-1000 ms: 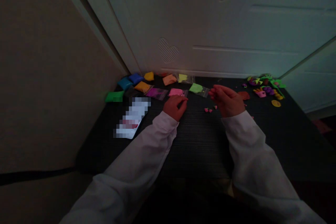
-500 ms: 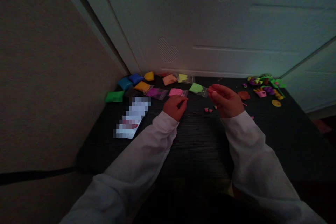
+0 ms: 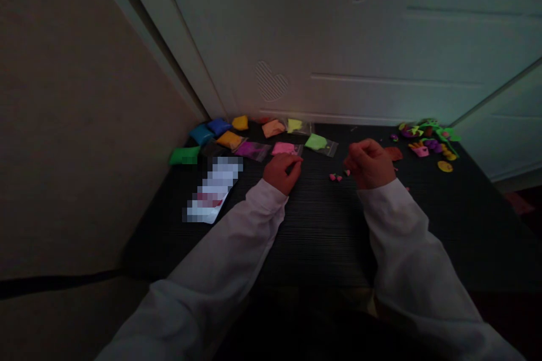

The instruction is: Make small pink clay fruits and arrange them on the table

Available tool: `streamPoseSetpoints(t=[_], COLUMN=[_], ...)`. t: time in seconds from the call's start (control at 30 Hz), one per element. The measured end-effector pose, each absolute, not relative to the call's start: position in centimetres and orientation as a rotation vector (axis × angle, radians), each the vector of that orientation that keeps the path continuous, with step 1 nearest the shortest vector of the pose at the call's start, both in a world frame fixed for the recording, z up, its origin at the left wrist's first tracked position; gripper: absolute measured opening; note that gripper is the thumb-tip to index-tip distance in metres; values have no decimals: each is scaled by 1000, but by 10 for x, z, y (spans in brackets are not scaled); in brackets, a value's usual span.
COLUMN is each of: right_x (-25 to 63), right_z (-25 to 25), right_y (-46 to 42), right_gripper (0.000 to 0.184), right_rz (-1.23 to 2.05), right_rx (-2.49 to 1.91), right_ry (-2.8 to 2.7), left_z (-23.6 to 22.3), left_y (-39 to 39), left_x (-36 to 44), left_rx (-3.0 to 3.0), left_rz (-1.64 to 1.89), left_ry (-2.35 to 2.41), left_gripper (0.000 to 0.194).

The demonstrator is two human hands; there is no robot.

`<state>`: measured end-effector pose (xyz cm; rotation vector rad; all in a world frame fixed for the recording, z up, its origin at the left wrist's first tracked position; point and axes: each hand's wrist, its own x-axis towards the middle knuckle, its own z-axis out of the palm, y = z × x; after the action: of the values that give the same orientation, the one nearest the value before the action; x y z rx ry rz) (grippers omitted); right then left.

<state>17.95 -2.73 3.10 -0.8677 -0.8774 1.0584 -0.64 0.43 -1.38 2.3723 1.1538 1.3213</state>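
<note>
My right hand is raised over the table, fingers curled inward against the thumb. The small pink lump of modelling clay seen between its fingertips half a second ago is now hidden by them. Just left of and below it lie tiny pink clay pieces with green tops. My left hand rests on the table, thumb and forefinger tips together; whatever they may pinch is too small to make out. Right behind it sits a bag of pink clay, partly covered by the hand. A light green clay bag lies between the hands.
A phone with a blurred screen lies left on the dark table. Several clay bags, including a green one and a purple one, line the back. Finished clay figures cluster at right. A white panel rises behind.
My right hand's fingers have curled further in and drawn slightly back, hiding the pink clay that showed half a second ago. The left hand has stayed still.
</note>
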Motion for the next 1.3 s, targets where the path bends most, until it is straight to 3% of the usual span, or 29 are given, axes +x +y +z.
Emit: streamPoseSetpoints(t=[0.1,0.3,0.47,0.73,1.3], right_x=[181,184,193,211,205], right_z=[31,34,43,44,47], right_y=[-26,-26,-28,-25,-27], right_gripper=[21,39,43,11,11], right_rz=[1076,1132,1083,969,1002], right_rx=[-887,-813,-801,-738,-854], right_ry=[-875,-800,-784,-726,-658], left_z=[-13,-13,-13,-14,-13], left_y=[4,4,4,5,3], left_x=[-6,-6,-7,-7,-7], left_rx=[2371,2373,2359,2358,2338], left_rz=[1325,1304,1315,1328,1304], left_ry=[1152,1162,1160,1144,1168], left_gripper=[14,14,15,15,15])
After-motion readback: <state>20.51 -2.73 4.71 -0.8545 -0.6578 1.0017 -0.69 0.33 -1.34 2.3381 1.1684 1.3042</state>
